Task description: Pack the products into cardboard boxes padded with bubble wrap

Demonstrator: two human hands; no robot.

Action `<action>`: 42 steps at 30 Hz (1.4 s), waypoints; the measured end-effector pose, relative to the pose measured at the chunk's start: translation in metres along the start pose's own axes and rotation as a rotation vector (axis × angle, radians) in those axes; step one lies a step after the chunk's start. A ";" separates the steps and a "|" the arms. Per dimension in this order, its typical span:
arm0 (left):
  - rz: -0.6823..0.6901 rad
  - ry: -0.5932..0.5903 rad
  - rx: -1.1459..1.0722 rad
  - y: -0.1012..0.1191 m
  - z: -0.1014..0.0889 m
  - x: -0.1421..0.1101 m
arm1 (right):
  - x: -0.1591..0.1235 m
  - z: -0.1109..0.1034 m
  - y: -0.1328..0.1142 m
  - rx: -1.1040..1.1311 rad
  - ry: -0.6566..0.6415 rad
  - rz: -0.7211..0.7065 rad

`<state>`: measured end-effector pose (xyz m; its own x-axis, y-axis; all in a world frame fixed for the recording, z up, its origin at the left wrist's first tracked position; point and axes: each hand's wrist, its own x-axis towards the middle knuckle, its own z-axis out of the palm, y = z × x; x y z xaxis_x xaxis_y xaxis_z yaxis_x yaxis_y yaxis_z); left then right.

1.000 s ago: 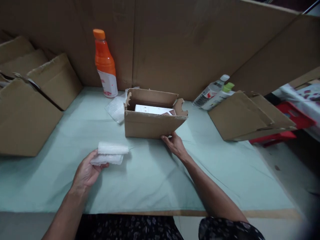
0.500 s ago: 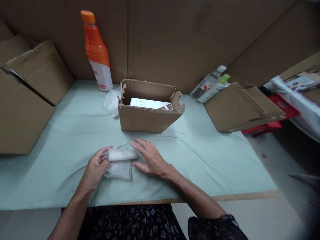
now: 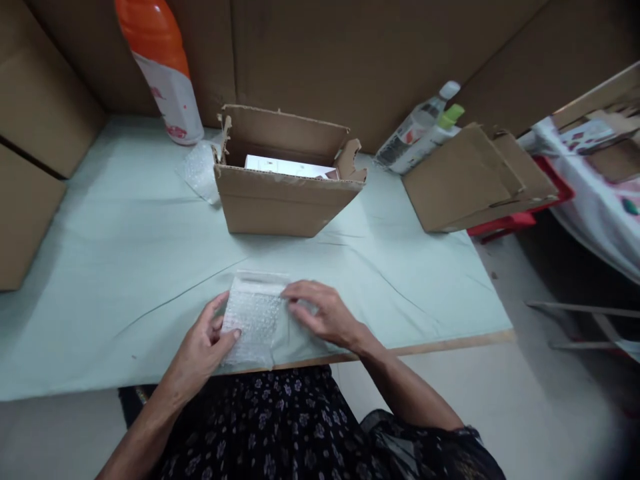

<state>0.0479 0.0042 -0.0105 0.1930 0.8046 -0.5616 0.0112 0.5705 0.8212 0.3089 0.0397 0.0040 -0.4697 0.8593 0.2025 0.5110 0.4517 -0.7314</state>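
Observation:
A piece of clear bubble wrap [image 3: 254, 313], seemingly a flat pouch, lies near the front edge of the table. My left hand [image 3: 203, 347] grips its left side, thumb on top and fingers beneath. At its upper right corner my right hand [image 3: 323, 313] pinches the edge between thumb and curled fingers. Beyond both hands stands an open cardboard box [image 3: 287, 207] with torn flaps. Inside it the top of a white carton [image 3: 290, 167] shows; the lower part is hidden.
Another piece of bubble wrap [image 3: 197, 173] lies left of the box, near a tall orange-and-white bottle [image 3: 170, 100]. Two bottles lean at the back right, one a clear plastic bottle [image 3: 417, 123], beside a second cardboard box [image 3: 465, 180]. Large cardboard [image 3: 30, 200] stands at the left.
The bubble wrap, partly folded over before, now lies flat and closer to the front edge. My right hand has closed from spread fingers onto its corner. The view has tipped downward.

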 end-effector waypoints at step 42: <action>0.821 0.287 1.160 0.000 -0.022 -0.003 | 0.062 0.056 0.001 -0.433 -0.246 -0.339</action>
<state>0.0255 0.0052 -0.0110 0.3379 0.9168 0.2129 0.7959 -0.3991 0.4552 0.2396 0.0798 -0.0204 -0.7840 0.5931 0.1833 0.5264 0.7917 -0.3102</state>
